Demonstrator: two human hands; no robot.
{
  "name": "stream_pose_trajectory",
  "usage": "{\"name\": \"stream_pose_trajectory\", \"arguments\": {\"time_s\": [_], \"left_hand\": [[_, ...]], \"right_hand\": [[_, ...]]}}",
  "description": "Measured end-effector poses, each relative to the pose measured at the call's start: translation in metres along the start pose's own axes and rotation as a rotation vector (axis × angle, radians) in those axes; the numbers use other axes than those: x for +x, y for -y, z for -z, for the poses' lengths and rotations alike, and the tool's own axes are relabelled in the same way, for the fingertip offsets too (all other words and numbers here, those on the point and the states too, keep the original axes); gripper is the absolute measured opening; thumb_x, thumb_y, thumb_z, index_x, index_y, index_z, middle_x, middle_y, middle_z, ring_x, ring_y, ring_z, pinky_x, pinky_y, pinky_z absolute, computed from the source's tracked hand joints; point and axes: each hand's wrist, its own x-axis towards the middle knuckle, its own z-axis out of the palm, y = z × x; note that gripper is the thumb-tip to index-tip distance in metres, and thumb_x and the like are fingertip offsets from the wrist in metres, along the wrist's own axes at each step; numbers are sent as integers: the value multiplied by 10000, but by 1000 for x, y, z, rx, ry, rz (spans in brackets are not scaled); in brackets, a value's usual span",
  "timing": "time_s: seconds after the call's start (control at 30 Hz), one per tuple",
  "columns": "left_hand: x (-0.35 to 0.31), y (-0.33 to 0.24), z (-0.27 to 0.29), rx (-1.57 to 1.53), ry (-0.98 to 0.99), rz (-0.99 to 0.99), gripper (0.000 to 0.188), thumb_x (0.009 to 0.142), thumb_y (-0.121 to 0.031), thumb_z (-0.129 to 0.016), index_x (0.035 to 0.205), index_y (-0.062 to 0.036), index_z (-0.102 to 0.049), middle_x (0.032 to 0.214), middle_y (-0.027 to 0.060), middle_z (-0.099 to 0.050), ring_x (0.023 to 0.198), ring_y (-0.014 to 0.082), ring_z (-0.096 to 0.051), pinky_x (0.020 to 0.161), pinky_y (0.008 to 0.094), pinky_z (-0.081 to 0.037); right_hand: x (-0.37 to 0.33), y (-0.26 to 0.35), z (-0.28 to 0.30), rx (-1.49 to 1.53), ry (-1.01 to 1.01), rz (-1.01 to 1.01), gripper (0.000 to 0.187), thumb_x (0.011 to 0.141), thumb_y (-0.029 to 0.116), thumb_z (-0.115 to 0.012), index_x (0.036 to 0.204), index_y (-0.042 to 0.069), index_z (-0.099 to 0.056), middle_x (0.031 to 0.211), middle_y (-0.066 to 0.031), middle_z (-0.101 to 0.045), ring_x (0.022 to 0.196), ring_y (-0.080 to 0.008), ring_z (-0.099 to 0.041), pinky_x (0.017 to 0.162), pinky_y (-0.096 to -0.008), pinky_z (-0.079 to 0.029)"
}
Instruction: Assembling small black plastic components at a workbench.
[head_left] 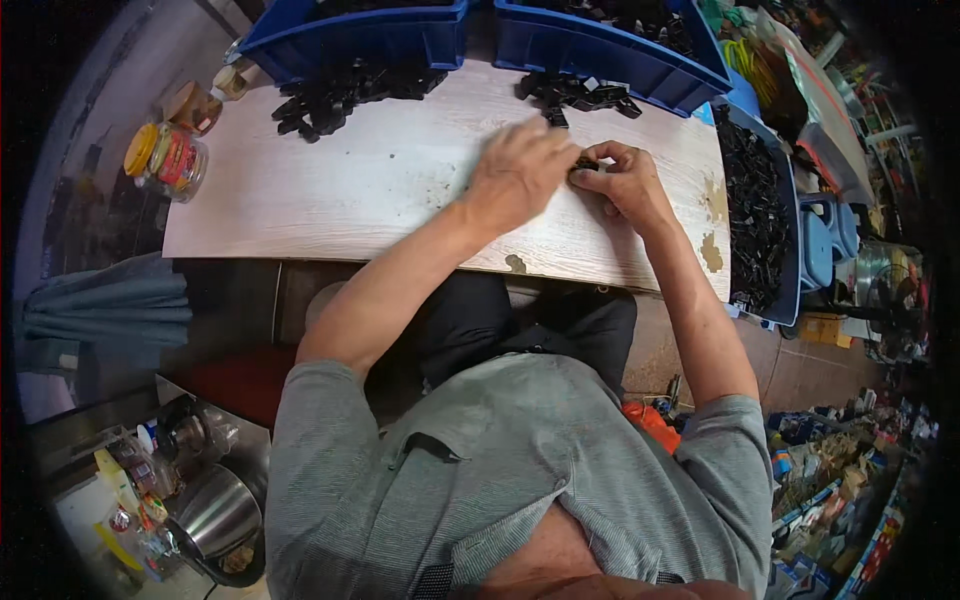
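My left hand [520, 172] and my right hand [628, 183] meet over the pale wooden board [380, 190], fingertips together on a small black plastic part [585, 163] held between them. The left hand's fingers curl over it, so most of the part is hidden. A heap of similar black parts [585, 93] lies just beyond my hands, and a bigger heap [335, 95] lies at the board's far left.
Two blue bins [370, 35] [610, 50] stand at the board's far edge. A blue tray of black parts [755, 210] runs along the right end. A plastic jar with a yellow lid [168, 158] sits at the left corner. Steel pots [215, 515] stand lower left.
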Motion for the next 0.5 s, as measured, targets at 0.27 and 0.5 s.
{"name": "stream_pose_trajectory", "arguments": {"time_s": [0.27,0.5], "left_hand": [[-10,111,36,683,95,313,230,880,-82,-584,1075,-73,-705,1016,62,-702,1030,286,-591,851,467,-425],[-18,100,35,467,193,207,204,916,-127,-602,1055,-85,-744,951,66,-751,955,272,-629,819,452,-428]], "right_hand": [[-5,-8,52,258,-374,-251,278,791,177,-840,994,63,-689,608,-3,-559,443,-113,-503,429,-282,-495],[17,-46,122,526,-759,-236,371,812,189,-842,1104,34,-675,671,-81,-589,518,-220,-618,484,-400,-575]]}}
